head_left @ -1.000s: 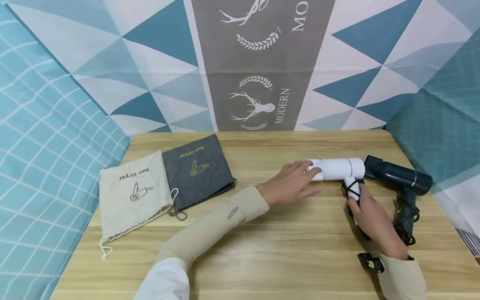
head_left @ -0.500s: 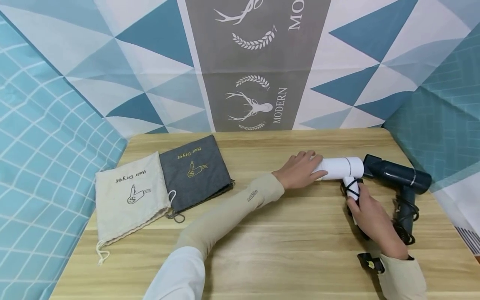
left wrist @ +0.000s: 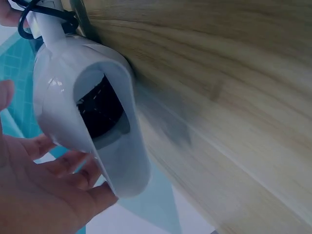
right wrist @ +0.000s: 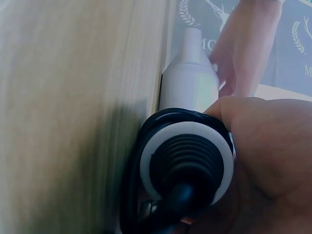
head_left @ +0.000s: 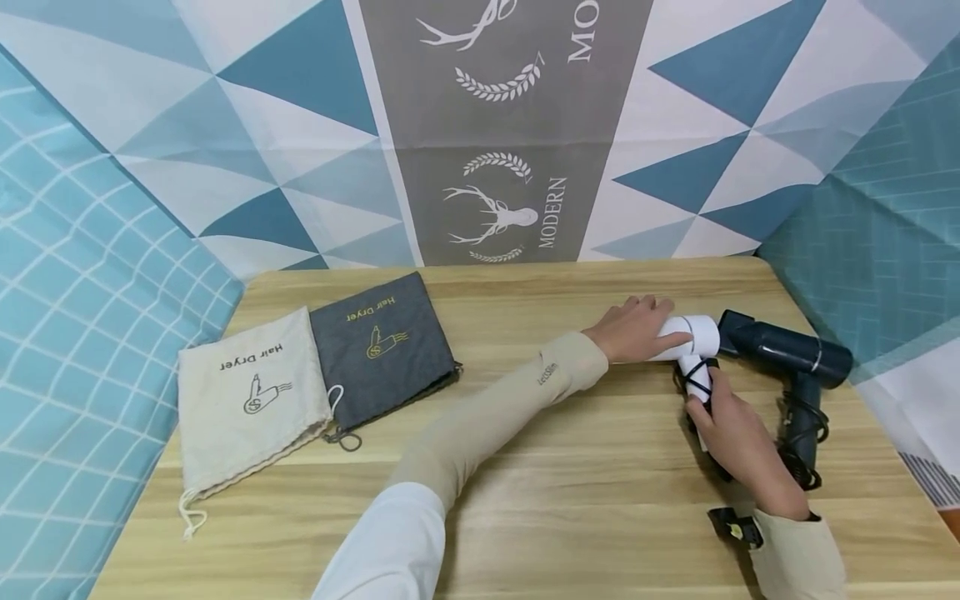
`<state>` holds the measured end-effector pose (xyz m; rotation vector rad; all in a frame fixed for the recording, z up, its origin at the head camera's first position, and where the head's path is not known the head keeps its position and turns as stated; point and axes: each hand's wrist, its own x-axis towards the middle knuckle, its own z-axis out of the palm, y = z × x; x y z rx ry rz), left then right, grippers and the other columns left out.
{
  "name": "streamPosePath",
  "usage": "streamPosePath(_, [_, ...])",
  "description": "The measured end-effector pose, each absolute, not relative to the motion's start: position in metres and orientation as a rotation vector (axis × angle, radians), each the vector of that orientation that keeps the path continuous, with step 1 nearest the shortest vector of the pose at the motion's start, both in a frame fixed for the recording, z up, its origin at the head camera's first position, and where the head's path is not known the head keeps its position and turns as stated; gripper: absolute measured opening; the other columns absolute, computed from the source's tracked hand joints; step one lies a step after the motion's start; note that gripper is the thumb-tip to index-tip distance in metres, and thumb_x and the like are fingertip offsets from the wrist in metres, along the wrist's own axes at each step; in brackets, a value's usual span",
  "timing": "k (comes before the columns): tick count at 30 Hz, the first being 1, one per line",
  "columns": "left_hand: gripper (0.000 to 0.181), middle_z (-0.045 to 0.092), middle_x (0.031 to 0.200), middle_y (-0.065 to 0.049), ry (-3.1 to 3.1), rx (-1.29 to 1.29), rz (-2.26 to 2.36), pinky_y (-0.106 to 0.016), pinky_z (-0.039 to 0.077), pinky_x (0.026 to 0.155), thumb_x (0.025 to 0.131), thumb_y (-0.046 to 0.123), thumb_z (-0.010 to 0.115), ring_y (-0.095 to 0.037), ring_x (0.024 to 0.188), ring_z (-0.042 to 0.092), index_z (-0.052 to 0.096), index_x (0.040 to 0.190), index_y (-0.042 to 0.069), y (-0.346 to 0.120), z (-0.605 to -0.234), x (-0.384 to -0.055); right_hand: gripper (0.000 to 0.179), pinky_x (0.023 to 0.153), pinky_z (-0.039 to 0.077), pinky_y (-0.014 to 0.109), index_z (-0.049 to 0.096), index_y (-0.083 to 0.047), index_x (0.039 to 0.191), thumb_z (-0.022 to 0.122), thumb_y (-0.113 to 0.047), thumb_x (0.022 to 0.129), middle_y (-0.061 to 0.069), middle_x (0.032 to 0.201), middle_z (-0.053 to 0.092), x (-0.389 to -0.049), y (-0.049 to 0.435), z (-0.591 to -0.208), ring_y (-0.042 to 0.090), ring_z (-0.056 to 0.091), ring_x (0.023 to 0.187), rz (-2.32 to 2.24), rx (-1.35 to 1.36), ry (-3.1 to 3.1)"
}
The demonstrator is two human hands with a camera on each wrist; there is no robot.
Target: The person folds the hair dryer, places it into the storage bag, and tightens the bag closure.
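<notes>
A white hair dryer (head_left: 703, 335) lies on the table at the right, its black cord wrapped around the handle. My right hand (head_left: 738, 433) grips that handle; the cord end and the handle's ribbed base show close up in the right wrist view. My left hand (head_left: 632, 327) reaches over the barrel, its fingers along the far side and the thumb spread apart. In the left wrist view the fingers (left wrist: 85, 170) lie beside the white nozzle (left wrist: 129, 165), whose dark opening faces the camera. The hand hides much of the barrel in the head view.
A black hair dryer (head_left: 787, 346) with a wrapped cord lies just right of the white one. At the table's left are a cream drawstring pouch (head_left: 251, 450) and a dark grey pouch (head_left: 390, 375), both printed "Hair Dryer". Patterned cloth walls border the wooden table (head_left: 570, 517).
My left hand has moved right along the white hair dryer, from the nozzle end to over the barrel. My right hand keeps its grip on the handle. The head view has shifted slightly.
</notes>
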<state>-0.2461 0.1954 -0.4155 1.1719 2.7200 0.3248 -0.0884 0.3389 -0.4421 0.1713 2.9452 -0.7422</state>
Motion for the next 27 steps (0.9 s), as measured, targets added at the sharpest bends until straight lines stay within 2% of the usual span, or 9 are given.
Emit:
streamPosePath(8, [0.074,0.056,0.127,0.0,2.695,1.204,0.254,-0.029,0.049,0.081,0.092,0.07,0.048,-0.014,0.107,0.056,0.04,0.148,0.022,0.199,-0.433,-0.249,0.069,0.076,0.048,0.058,0.011,0.012,0.152,0.035,-0.035,0.107,0.044,0.127,0.048,-0.088,0.335,-0.445,0.051,0.057,0.105,-0.764,0.182,2.933])
streamPosePath(14, [0.069,0.058,0.117,0.001,2.721,1.245,0.306,-0.028,0.05,0.074,0.093,0.069,0.049,-0.011,0.097,0.059,0.045,0.142,0.021,0.2,-0.434,-0.25,0.068,0.069,0.048,0.053,0.012,0.012,0.152,0.036,-0.034,0.107,0.044,0.124,0.05,-0.089,0.34,-0.442,0.047,0.059,0.096,-0.773,0.181,2.953])
streamPosePath(17, [0.07,0.058,0.118,0.002,2.706,1.218,0.376,-0.027,0.05,0.077,0.092,0.068,0.052,-0.009,0.099,0.058,0.044,0.143,0.022,0.196,-0.432,-0.25,0.072,0.07,0.047,0.052,0.005,0.007,0.155,0.035,-0.036,0.107,0.045,0.129,0.045,-0.09,0.34,-0.439,0.05,0.057,0.099,-0.822,0.204,2.926])
streamPosePath(22, [0.07,0.059,0.116,0.007,2.64,1.133,0.602,-0.025,0.047,0.079,0.09,0.064,0.06,-0.005,0.098,0.057,0.041,0.145,0.024,0.187,-0.433,-0.249,0.078,0.077,0.044,0.059,-0.008,0.001,0.156,0.034,-0.042,0.106,0.05,0.136,0.033,-0.089,0.339,-0.437,0.06,0.047,0.11,-0.94,0.303,2.86])
streamPosePath(27, [0.074,0.058,0.112,0.008,2.557,1.093,0.807,-0.022,0.046,0.073,0.089,0.061,0.065,-0.004,0.092,0.055,0.038,0.146,0.024,0.18,-0.44,-0.247,0.08,0.068,0.044,0.049,0.003,0.005,0.155,0.037,-0.047,0.105,0.046,0.132,0.038,-0.086,0.341,-0.44,0.056,0.051,0.104,-0.989,0.34,2.879])
